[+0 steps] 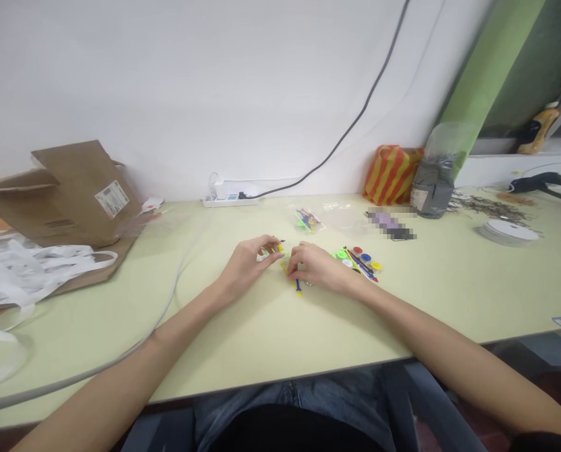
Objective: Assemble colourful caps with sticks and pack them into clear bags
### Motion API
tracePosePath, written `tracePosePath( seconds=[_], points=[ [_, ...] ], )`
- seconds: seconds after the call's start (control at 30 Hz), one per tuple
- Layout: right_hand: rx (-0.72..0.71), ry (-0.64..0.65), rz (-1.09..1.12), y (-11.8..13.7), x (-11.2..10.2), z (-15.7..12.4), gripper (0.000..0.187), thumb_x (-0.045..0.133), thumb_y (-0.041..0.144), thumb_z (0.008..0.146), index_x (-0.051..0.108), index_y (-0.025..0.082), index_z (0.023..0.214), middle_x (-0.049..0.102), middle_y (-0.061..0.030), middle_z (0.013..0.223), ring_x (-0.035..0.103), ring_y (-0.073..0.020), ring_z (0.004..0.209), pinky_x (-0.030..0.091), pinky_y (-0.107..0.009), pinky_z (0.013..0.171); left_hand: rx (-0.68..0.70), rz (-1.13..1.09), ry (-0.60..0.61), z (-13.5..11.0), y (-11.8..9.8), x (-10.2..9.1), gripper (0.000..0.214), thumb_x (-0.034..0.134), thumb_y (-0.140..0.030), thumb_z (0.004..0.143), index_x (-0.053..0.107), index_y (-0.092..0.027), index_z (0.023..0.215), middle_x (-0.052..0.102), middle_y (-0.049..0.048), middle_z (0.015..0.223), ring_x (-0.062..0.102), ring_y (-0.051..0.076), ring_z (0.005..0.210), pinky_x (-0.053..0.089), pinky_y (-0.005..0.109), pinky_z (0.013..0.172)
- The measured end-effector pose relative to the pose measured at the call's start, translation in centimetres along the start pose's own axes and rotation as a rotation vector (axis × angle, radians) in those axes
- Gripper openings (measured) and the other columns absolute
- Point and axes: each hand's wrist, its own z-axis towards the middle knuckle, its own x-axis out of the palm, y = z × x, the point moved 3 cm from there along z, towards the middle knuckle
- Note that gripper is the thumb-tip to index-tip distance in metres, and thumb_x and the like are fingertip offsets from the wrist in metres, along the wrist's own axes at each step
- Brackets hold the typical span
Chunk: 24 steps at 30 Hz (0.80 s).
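Note:
My left hand (248, 263) is closed over small yellow and green plastic sticks (280, 248), with a dark tip poking past the fingers. Close beside it, my right hand (315, 267) has its fingers pinched together; what lies between them is hidden. A blue stick with a yellow end (299, 289) shows just below the right fingertips, and I cannot tell whether they touch it. To the right of that hand is a group of coloured arrow-tipped sticks (363, 263) and round discs, among them a red disc (357, 251) and a yellow disc (376, 266).
A clear bag of coloured sticks (309, 220) lies behind my hands. At left are a cardboard box (80, 194), white straps (40, 267) and a grey cable (170, 301). A power strip (228, 201), striped bag (388, 176), blurred phone-like object (390, 225) and white spool (509, 232) stand farther back.

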Motion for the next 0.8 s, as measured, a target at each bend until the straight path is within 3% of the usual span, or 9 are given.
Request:
tracePosePath(
  seconds=[0.2,0.43,0.5,0.63,0.8],
  points=[
    [-0.101,-0.161,0.180,1.4,-1.1,-0.2,0.009,0.069,0.015,0.089,0.069,0.017,0.081,0.066,-0.0038,0.085,0.057,-0.0171,0.085,0.044,-0.030,0.083,-0.045,-0.100,-0.018,0.0,0.0,-0.3,0.028,0.061,-0.046,0.093,0.067,-0.021,0.104,0.072,0.0040,0.096,0.067,0.019,0.088,0.051,0.033,0.078],
    [-0.130,-0.429,0.545,2.3,-3.4,-0.7,0.019,0.063,0.036,0.095,0.061,0.020,0.085,0.068,-0.0078,0.109,0.062,-0.0200,0.105,0.047,-0.038,0.095,-0.133,-0.258,-0.022,0.1,0.1,-0.1,0.034,0.066,-0.052,0.089,0.067,-0.019,0.097,0.073,0.0070,0.096,0.069,0.021,0.089,0.052,0.032,0.077],
    [-0.101,-0.465,0.646,1.7,-3.5,-0.6,0.022,0.061,0.041,0.096,0.057,0.020,0.087,0.070,-0.0083,0.106,0.064,-0.0199,0.103,0.047,-0.039,0.096,-0.147,-0.333,0.001,0.1,0.1,0.1,0.035,0.065,-0.050,0.090,0.066,-0.018,0.102,0.074,0.0079,0.095,0.070,0.021,0.088,0.052,0.032,0.078],
    [0.025,-0.588,0.674,0.0,-3.1,-0.3,0.028,0.065,0.044,0.092,0.055,0.019,0.084,0.068,-0.0038,0.081,0.065,-0.0168,0.081,0.050,-0.033,0.082,-0.177,-0.486,0.074,0.0,0.0,0.6,0.038,0.066,-0.048,0.090,0.064,-0.017,0.111,0.075,0.0073,0.089,0.068,0.017,0.076,0.053,0.032,0.075],
    [0.120,-0.649,0.747,-0.9,-2.1,-0.2,0.027,0.080,0.039,0.078,0.067,0.017,0.087,0.071,-0.0043,0.079,0.068,-0.0173,0.074,0.054,-0.031,0.072,-0.187,-0.621,0.152,-0.1,-0.5,1.1,0.043,0.066,-0.046,0.091,0.062,-0.014,0.120,0.076,0.0106,0.093,0.072,0.021,0.083,0.054,0.034,0.078]
  ],
)
